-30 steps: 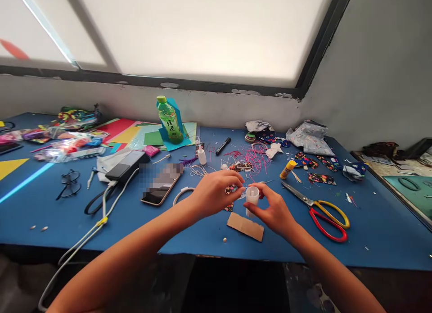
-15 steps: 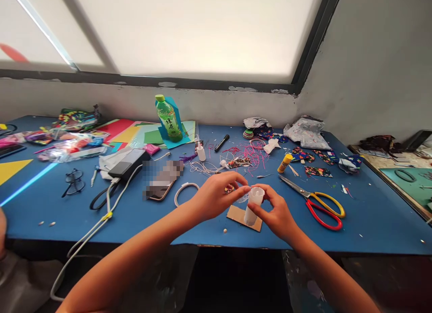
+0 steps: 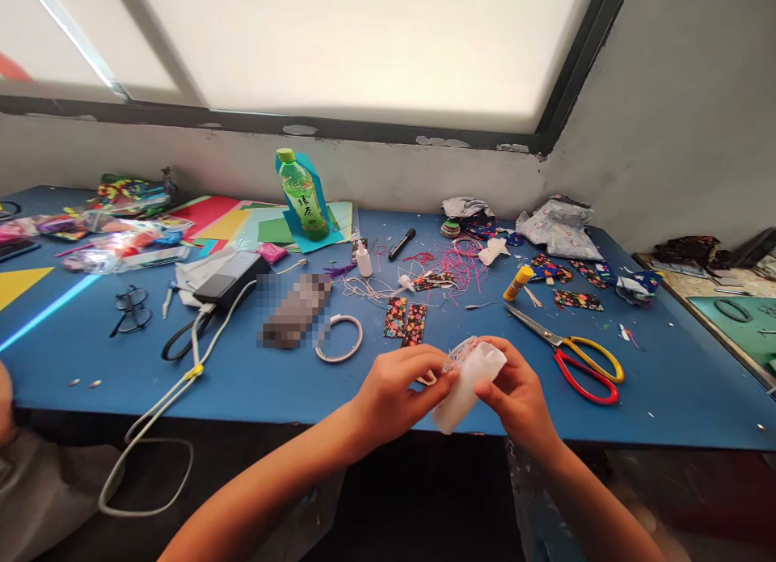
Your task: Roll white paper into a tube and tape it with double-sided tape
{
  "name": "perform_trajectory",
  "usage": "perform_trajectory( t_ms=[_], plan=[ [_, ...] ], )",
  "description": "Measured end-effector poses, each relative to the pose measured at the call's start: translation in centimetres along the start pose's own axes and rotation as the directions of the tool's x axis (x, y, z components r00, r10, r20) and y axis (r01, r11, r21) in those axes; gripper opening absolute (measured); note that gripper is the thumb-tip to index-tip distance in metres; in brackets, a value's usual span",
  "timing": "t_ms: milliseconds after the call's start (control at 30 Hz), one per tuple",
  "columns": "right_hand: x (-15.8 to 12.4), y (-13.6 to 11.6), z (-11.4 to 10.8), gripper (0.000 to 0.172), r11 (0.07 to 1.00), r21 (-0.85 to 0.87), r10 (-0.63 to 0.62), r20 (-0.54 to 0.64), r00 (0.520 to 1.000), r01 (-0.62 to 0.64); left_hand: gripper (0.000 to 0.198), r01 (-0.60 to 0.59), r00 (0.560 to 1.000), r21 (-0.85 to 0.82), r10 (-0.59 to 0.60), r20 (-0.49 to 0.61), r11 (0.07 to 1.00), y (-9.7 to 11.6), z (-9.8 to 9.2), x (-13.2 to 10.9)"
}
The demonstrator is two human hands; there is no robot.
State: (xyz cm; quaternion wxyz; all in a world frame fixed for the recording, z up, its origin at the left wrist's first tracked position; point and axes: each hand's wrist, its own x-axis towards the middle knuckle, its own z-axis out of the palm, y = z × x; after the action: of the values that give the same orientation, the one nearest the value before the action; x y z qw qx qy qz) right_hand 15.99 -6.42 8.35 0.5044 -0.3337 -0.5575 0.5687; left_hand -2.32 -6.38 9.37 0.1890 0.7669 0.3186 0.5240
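Observation:
Between my two hands I hold a white translucent roll (image 3: 461,400), tilted, its open end up and to the right. A thin see-through piece with a reddish pattern (image 3: 464,357) lies along its upper left side; I cannot tell what it is. My left hand (image 3: 405,388) pinches at this side with thumb and fingers. From the right, my right hand (image 3: 518,390) wraps round the roll, thumb in front and fingers behind. Just beyond my left hand lie flowered fabric strips (image 3: 415,323). Scissors (image 3: 561,344) with red and yellow handles rest right of my right hand.
A glue stick (image 3: 518,283), a black marker (image 3: 402,243), tangled pink cords (image 3: 464,267) and a small white bottle (image 3: 363,259) lie beyond my hands. Leftward are a white ring (image 3: 339,358), a phone, a cabled black box (image 3: 230,277), glasses (image 3: 131,310) and a green bottle (image 3: 303,198).
The roll has gone from upright over a cardboard piece to tilted and nearer the table's front edge. Both hands moved with it. The cardboard is no longer seen; the flowered strips now show.

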Motion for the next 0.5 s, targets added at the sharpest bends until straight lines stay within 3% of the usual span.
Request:
perform_trajectory(
  t_ms=[200,500],
  plan=[
    [-0.7,-0.5,0.4,0.036,1.0,0.0,0.005,-0.033,0.999,-0.005,0.005,-0.126,0.989,0.069,0.131,-0.072,0.99,0.1,0.0,-0.4],
    [-1.3,-0.4,0.9,0.031,0.998,0.055,0.02,-0.057,0.998,-0.017,0.005,-0.099,0.994,0.073,0.102,-0.03,0.992,0.9,-0.1,-0.6]
  ],
)
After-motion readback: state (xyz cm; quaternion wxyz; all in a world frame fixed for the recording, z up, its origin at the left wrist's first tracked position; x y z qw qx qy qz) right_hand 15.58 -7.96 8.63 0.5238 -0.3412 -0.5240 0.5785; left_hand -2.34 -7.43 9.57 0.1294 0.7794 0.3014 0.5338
